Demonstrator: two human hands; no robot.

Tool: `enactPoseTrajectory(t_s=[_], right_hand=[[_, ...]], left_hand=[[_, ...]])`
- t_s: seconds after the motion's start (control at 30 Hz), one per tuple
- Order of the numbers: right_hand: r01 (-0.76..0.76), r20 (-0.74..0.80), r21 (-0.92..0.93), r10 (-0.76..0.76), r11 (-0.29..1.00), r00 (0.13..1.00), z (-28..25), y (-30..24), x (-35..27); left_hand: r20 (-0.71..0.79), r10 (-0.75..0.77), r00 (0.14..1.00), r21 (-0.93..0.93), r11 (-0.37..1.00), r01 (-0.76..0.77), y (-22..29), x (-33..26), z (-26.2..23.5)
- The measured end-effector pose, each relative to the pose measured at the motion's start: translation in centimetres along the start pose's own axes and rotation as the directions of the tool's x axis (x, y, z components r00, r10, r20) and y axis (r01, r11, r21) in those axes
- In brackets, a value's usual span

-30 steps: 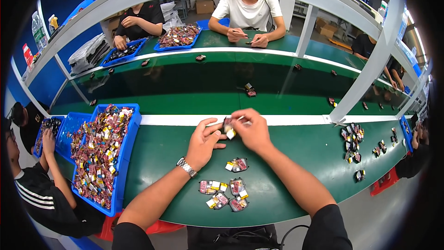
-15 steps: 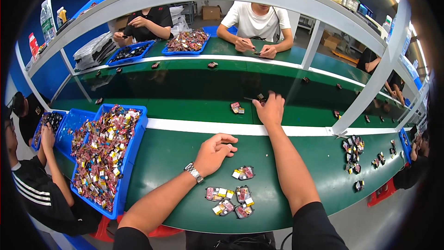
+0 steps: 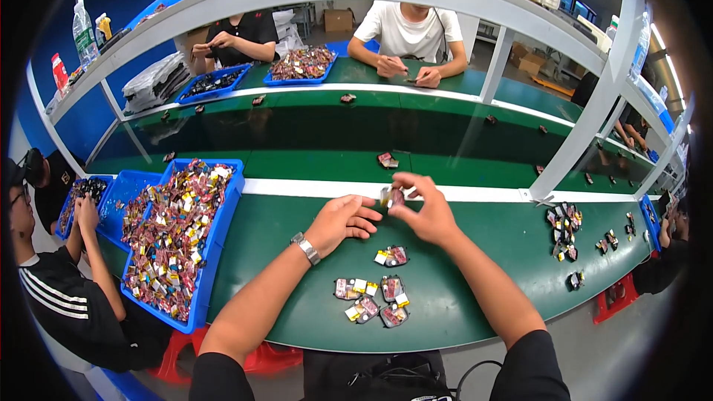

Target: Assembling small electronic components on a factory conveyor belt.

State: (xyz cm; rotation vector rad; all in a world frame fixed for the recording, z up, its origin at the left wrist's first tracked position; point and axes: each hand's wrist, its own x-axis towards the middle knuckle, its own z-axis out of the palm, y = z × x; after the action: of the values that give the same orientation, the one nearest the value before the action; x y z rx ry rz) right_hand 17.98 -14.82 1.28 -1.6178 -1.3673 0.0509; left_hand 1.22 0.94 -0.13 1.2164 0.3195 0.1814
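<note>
Pinched between the thumb and fingers of my right hand [image 3: 429, 212] is a small circuit-board assembly [image 3: 391, 198], reddish with a light part, held just above the white ledge. My left hand [image 3: 340, 224], with a metal watch on its wrist, reaches in from the other side. Its fingers are stretched out beside the assembly and grip nothing; whether the fingertips touch it I cannot tell. Below my hands, a single assembly [image 3: 391, 255] in a black housing lies on the green tabletop. Several similar ones [image 3: 363, 309] with yellow and white parts are grouped nearer to me.
A blue tray [image 3: 236, 178] heaped with assemblies stands at the left. Beyond the white ledge [image 3: 297, 188], a green belt [image 3: 312, 167] carries scattered pieces, one assembly [image 3: 387, 160] near my hands. More clusters [image 3: 563, 230] lie at the right. Metal shelf posts [image 3: 583, 126] rise there. Co-workers sit across and left.
My right hand has come back from the belt toward me with an assembly in its fingers. My left hand has shifted slightly up and stays beside it.
</note>
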Motion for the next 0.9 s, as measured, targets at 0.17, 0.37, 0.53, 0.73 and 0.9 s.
enactPoseTrajectory(t_s=[0.17,0.37,0.53,0.73,0.9], right_hand=[[0.096,0.277,-0.006,-0.091,0.995,0.957,-0.2,-3.5,-2.4],[0.239,0.051,-0.201,-0.233,0.950,0.971,0.0,-3.1,-2.6],[0.251,-0.079,-0.322,-0.290,0.913,0.954,0.8,-3.2,-2.5],[0.376,-0.036,-0.465,-0.441,0.802,0.897,1.1,-2.9,-2.1],[0.298,0.022,-0.301,-0.306,0.906,0.952,1.4,-2.5,-2.1]], left_hand=[[0.292,-0.129,0.947,0.149,0.985,0.088,-0.2,0.3,-1.0],[0.191,-0.037,0.981,0.014,0.999,0.035,0.2,-0.3,0.7],[0.124,-0.039,0.992,-0.038,0.998,0.044,-0.4,-0.5,1.7],[0.097,0.010,0.995,-0.098,0.995,0.000,-0.5,-0.7,2.0],[0.082,0.003,0.997,-0.039,0.999,0.000,-0.7,-0.6,2.2]])
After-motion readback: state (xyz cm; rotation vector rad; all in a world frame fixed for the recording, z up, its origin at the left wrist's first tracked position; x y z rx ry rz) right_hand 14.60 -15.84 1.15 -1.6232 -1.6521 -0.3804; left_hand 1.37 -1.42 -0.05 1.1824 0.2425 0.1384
